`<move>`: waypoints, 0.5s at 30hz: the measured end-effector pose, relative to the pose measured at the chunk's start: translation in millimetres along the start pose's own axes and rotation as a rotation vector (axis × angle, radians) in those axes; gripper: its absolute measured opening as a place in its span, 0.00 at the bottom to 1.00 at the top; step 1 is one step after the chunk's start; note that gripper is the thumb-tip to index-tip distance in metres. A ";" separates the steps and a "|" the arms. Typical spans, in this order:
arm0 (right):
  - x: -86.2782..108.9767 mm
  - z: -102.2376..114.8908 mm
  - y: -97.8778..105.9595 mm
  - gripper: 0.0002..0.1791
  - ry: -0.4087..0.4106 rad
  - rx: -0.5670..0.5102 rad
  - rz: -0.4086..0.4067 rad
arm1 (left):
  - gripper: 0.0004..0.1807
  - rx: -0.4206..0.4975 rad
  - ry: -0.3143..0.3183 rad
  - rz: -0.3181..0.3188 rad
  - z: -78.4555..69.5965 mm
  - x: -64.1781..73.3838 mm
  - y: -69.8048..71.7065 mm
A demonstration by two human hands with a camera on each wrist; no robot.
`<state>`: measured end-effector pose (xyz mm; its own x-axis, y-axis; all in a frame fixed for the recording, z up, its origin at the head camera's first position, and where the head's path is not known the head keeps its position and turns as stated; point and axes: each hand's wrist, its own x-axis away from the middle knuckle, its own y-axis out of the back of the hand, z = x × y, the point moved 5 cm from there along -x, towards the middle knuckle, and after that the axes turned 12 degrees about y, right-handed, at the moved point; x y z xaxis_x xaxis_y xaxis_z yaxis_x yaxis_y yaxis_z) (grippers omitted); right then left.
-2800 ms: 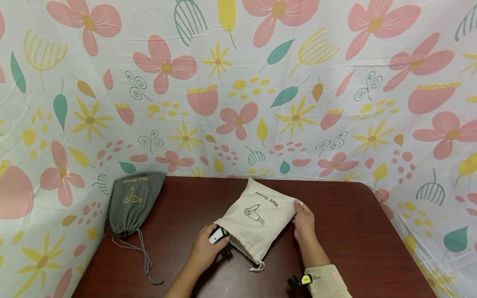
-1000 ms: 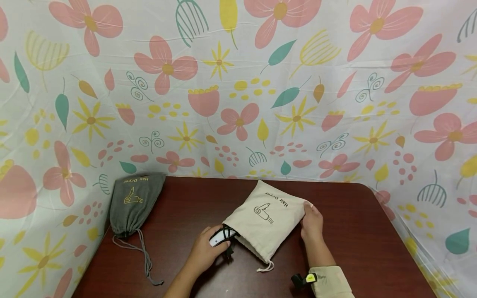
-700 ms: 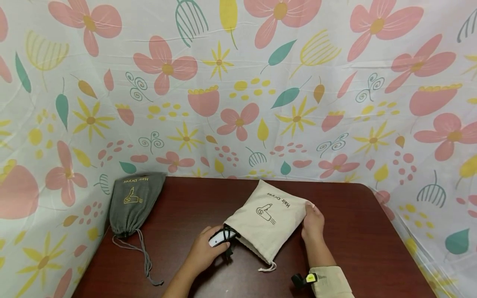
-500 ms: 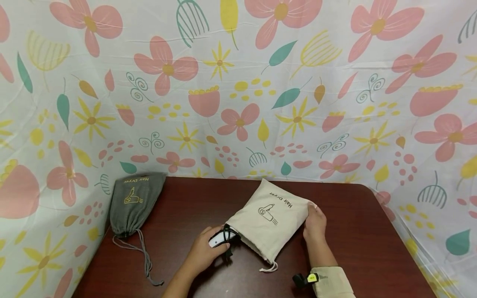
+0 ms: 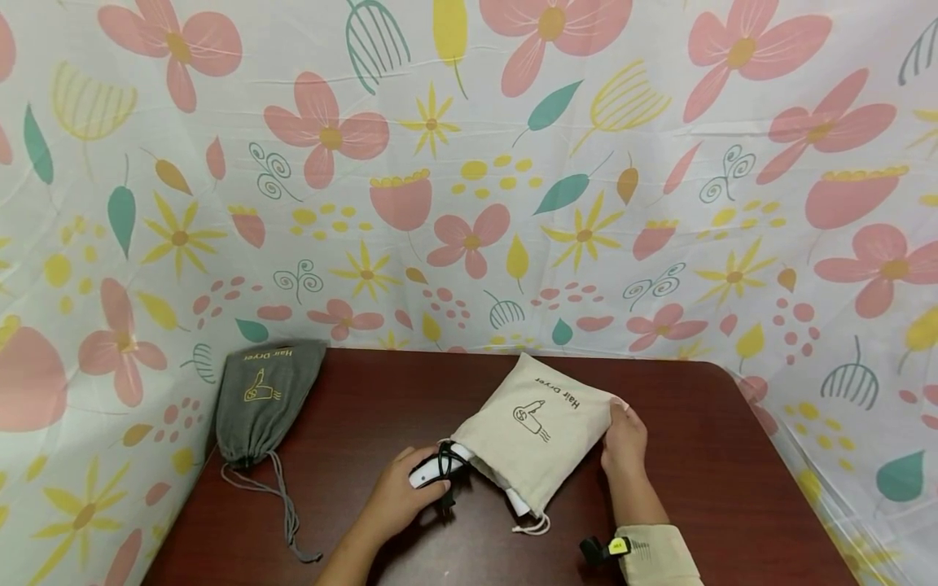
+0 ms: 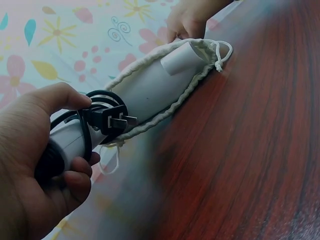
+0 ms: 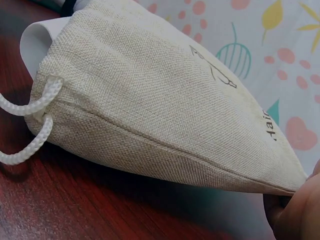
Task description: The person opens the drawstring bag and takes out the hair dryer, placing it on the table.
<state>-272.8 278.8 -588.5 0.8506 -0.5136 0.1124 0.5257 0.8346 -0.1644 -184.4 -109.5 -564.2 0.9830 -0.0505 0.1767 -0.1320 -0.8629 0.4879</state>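
Flat cream drawstring bag [image 7: 145, 100]: coarse woven cloth, matt, rough weave showing; dark print on it. Looped white cord [image 7: 44, 131]: braided, faint sheen. Curved white hair dryer [image 6: 152, 95]: smooth, plastic-looking. Coiled black cable [image 6: 102, 99]: smooth, rubbery look. Blocky black plug [image 6: 104, 118]: plastic-looking, with flat prongs [image 6: 119, 123] of shiny metal. Tapered grey drawstring bag [image 5: 264, 411]: matt cloth. Broad red-brown table [image 6: 250, 125]: wood-grained, glossy. White floral sheet [image 5: 469, 175]: thin, lightly creased cloth.
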 end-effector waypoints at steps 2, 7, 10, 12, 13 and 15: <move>-0.3 -0.5 0.4 0.30 0.001 0.009 0.006 | 0.29 -0.004 0.008 0.000 0.5 0.2 -0.2; 0.9 -0.2 3.4 0.28 -0.005 0.061 0.022 | 0.35 -0.022 0.021 -0.008 1.1 -0.3 -0.2; 2.7 1.0 4.3 0.31 -0.014 0.090 0.055 | 0.37 -0.028 0.011 -0.008 1.0 -1.4 -0.1; 3.3 2.1 3.8 0.33 -0.010 0.111 0.087 | 0.36 -0.037 0.003 -0.003 1.1 -1.9 -0.1; 3.3 2.7 3.4 0.33 -0.008 0.113 0.100 | 0.36 -0.044 -0.004 -0.003 1.1 -2.1 0.2; 3.0 3.9 3.2 0.32 0.000 0.122 0.111 | 0.36 -0.064 -0.016 0.001 1.1 -2.3 0.4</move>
<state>-268.6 280.6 -584.9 0.9035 -0.4166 0.1003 0.4231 0.9044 -0.0551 -186.5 -110.2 -565.4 0.9847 -0.0600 0.1638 -0.1406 -0.8290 0.5412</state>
